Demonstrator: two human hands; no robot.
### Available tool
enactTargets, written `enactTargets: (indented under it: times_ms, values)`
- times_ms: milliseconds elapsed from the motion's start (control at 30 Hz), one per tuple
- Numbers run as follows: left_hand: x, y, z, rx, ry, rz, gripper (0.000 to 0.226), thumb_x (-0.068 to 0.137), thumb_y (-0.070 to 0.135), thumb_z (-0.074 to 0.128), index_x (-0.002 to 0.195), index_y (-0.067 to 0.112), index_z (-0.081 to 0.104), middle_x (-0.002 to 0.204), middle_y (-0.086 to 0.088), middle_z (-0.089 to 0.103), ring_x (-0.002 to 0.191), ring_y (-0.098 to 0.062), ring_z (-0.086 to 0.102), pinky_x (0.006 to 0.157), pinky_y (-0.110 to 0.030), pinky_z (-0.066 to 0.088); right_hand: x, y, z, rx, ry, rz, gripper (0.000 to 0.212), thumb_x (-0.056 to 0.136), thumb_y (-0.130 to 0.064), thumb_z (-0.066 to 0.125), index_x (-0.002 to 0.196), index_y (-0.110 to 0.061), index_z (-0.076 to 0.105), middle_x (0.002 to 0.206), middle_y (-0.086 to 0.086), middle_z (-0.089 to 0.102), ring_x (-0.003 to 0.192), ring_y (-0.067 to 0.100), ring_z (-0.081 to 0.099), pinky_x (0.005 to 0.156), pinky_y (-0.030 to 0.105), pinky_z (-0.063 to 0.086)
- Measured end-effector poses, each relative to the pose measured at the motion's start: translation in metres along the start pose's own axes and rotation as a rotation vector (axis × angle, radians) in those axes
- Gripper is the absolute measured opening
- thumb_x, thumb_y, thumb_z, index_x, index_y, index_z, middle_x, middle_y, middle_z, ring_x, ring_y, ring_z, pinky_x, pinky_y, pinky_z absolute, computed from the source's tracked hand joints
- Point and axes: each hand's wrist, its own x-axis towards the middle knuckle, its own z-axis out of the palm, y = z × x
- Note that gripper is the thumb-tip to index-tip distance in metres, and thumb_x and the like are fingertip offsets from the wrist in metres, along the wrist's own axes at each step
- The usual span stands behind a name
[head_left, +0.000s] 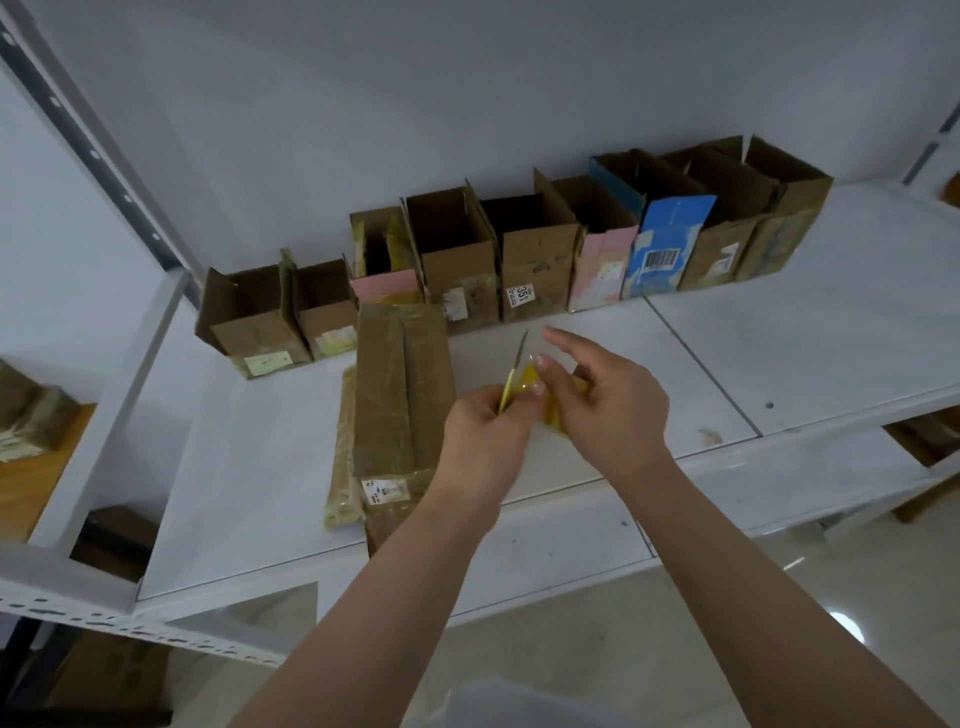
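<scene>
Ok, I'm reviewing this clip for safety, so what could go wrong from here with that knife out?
The right hand pinches yellow tape right beside the bare blade of the utility knife held by the left hand; a slip could cut a fingertip.
The tape seems stuck to the knife, so a tug might jerk the blade.
The taped cardboard box lies near the front edge of the shelf, by the left forearm; a nudge could tip it off.

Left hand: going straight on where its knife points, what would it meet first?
Most likely the box labelled 351 in the back row, though depth is unclear; the knife in the left hand passes near the right hand.
</scene>
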Motion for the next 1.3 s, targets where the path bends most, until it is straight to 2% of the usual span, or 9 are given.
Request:
enactTargets:
  times_ms: [200, 367, 567, 700, 767, 867, 933, 1067, 1300]
  values:
    - [-0.009, 0.001, -0.029, 0.136, 0.02, 0.008, 0.026, 0.095, 0.03, 0.06, 0.085, 0.008, 0.068, 0.047, 0.008, 0.039, 0.04, -0.006, 0.034, 0.04, -0.016, 0.03, 0.002, 0.011, 0.01, -0.16, 0.046, -0.068, 0.033, 0.092, -0.044, 0.055, 0.115, -0.026, 0.069, 0.064, -0.001, 0.066, 0.056, 0.022, 0.061, 0.054, 0.023, 0.033]
    - [-0.008, -0.006, -0.104, 0.342, 0.442, 0.228, 0.013, 0.094, 0.036, 0.058, 0.086, 0.027, 0.062, 0.069, -0.004, 0.062, 0.056, -0.004, 0.055, 0.049, -0.019, 0.045, 0.01, 0.034, 0.02, -0.303, 0.052, -0.097, 0.032, 0.089, -0.036, 0.056, 0.111, -0.019, 0.07, 0.067, 0.007, 0.07, 0.05, 0.031, 0.06, 0.056, 0.027, 0.04]
    - [0.006, -0.05, -0.175, 0.592, 0.614, 0.1, 0.012, 0.096, 0.03, 0.055, 0.094, 0.022, 0.063, 0.069, 0.006, 0.06, 0.066, -0.014, 0.055, 0.056, -0.028, 0.037, 0.006, 0.049, 0.045, -0.304, -0.26, 0.101, 0.036, 0.09, -0.032, 0.065, 0.118, -0.009, 0.064, 0.108, 0.012, 0.07, 0.101, 0.033, 0.064, 0.091, 0.041, 0.046]
    - [0.005, -0.076, -0.192, 0.724, 0.495, -0.039, 0.038, 0.094, 0.032, 0.06, 0.126, 0.012, 0.062, 0.111, -0.009, 0.068, 0.109, -0.032, 0.06, 0.088, -0.036, 0.046, -0.002, 0.018, 0.05, -0.144, -0.185, -0.124, 0.03, 0.09, -0.023, 0.068, 0.112, -0.003, 0.069, 0.101, 0.013, 0.071, 0.097, 0.035, 0.064, 0.085, 0.041, 0.049]
    - [0.001, -0.077, -0.19, 0.708, 0.474, 0.038, 0.046, 0.093, 0.036, 0.062, 0.133, 0.014, 0.058, 0.132, -0.008, 0.06, 0.122, -0.022, 0.054, 0.1, -0.027, 0.043, -0.008, -0.001, 0.052, -0.038, -0.173, -0.236, 0.028, 0.091, -0.023, 0.064, 0.112, -0.006, 0.071, 0.102, 0.009, 0.071, 0.097, 0.033, 0.062, 0.085, 0.035, 0.046]
    - [-0.003, -0.059, -0.168, 0.543, 0.429, 0.425, 0.029, 0.09, 0.036, 0.064, 0.115, 0.023, 0.07, 0.123, 0.004, 0.065, 0.113, -0.001, 0.055, 0.087, -0.003, 0.039, -0.019, -0.024, 0.06, 0.031, -0.209, -0.354, 0.027, 0.09, -0.027, 0.062, 0.108, -0.011, 0.075, 0.094, 0.003, 0.069, 0.091, 0.027, 0.057, 0.08, 0.026, 0.041]
    - [-0.005, -0.05, -0.151, 0.532, 0.24, 0.579, 0.028, 0.086, 0.04, 0.065, 0.106, 0.023, 0.074, 0.117, 0.009, 0.067, 0.116, 0.002, 0.055, 0.094, -0.01, 0.042, -0.027, -0.031, 0.068, 0.053, -0.245, -0.377, 0.026, 0.089, -0.031, 0.064, 0.103, -0.013, 0.077, 0.09, 0.003, 0.066, 0.088, 0.026, 0.055, 0.076, 0.028, 0.043]
    - [-0.003, -0.065, -0.143, 0.602, 0.082, 0.571, 0.032, 0.074, 0.033, 0.076, 0.101, 0.017, 0.077, 0.113, 0.004, 0.069, 0.122, -0.007, 0.054, 0.105, -0.032, 0.044, -0.043, -0.024, 0.078, 0.077, -0.335, -0.349, 0.035, 0.084, -0.043, 0.063, 0.101, -0.018, 0.078, 0.096, 0.004, 0.063, 0.089, 0.028, 0.052, 0.069, 0.041, 0.05]
    - [0.002, -0.093, -0.161, 0.583, 0.039, 0.639, 0.034, 0.074, 0.019, 0.076, 0.106, 0.006, 0.074, 0.12, -0.001, 0.065, 0.128, -0.009, 0.048, 0.108, -0.019, 0.037, -0.057, -0.014, 0.092, -0.004, -0.302, -0.48, 0.035, 0.085, -0.04, 0.064, 0.111, -0.019, 0.075, 0.103, 0.012, 0.064, 0.084, 0.03, 0.058, 0.07, 0.041, 0.051]
